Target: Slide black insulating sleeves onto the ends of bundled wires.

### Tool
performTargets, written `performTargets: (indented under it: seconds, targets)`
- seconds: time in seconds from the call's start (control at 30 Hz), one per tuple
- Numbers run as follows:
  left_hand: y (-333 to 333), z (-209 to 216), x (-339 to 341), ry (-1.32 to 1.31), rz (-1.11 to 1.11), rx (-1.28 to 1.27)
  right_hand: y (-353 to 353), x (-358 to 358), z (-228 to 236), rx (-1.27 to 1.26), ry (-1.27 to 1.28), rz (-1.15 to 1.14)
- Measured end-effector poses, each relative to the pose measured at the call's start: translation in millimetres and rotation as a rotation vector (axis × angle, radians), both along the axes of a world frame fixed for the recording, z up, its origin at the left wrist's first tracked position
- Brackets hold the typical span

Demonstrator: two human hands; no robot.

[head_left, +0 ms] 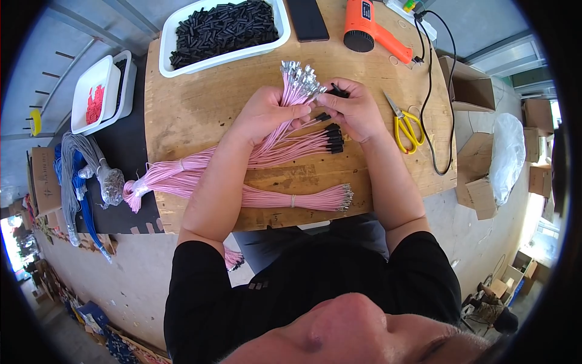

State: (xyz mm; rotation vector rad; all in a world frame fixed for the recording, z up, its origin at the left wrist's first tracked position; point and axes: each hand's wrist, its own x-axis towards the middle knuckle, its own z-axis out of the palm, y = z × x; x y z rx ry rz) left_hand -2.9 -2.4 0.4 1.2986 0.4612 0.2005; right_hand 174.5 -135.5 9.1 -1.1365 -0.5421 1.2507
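My left hand (pixel 274 113) is closed around a bundle of pink wires (pixel 290 92) whose silvery metal terminals (pixel 299 77) fan out above the fist. Close beside it, my right hand (pixel 354 109) is pinched at the edge of the terminals, with a few short black sleeves (pixel 338 91) tucked in its fingers. Whether its fingertips also grip a wire is too small to tell. Below the hands lie pink wires ending in black sleeves (pixel 334 138). A tied bundle of pink wires (pixel 297 201) with bare metal ends rests nearer me, partly behind my left forearm.
At the far side stand a white tub (pixel 225 62) of black sleeves, a dark phone (pixel 308 21) and an orange heat gun (pixel 379 33). Yellow-handled scissors (pixel 407 128) and a black cord (pixel 428 91) lie right. Left are a tub (pixel 79 112) with red pieces and grey wires (pixel 73 176).
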Motion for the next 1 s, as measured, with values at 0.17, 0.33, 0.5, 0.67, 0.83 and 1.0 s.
performTargets:
  seconds: [0.17,0.33,0.5,0.67,0.83,1.0]
  targets:
    - [-1,1,2,0.033,0.086,0.062,-1,3,-4,-0.031,-0.036,-0.032]
    - [-1,2,2,0.009,0.098,0.007,0,2,-3,-0.036,-0.041,-0.021]
    - [-1,3,2,0.002,0.093,0.068,-1,-1,-1,-0.032,-0.075,-0.065]
    - [-2,4,4,0.044,0.103,0.111,-2,-1,2,-0.020,-0.132,-0.048]
    - [-3,3,7,0.012,0.230,-0.021,-3,1,3,-0.048,-0.287,-0.058]
    - [0,-8,6,0.010,0.186,0.090,-2,-1,4,-0.034,-0.361,-0.029]
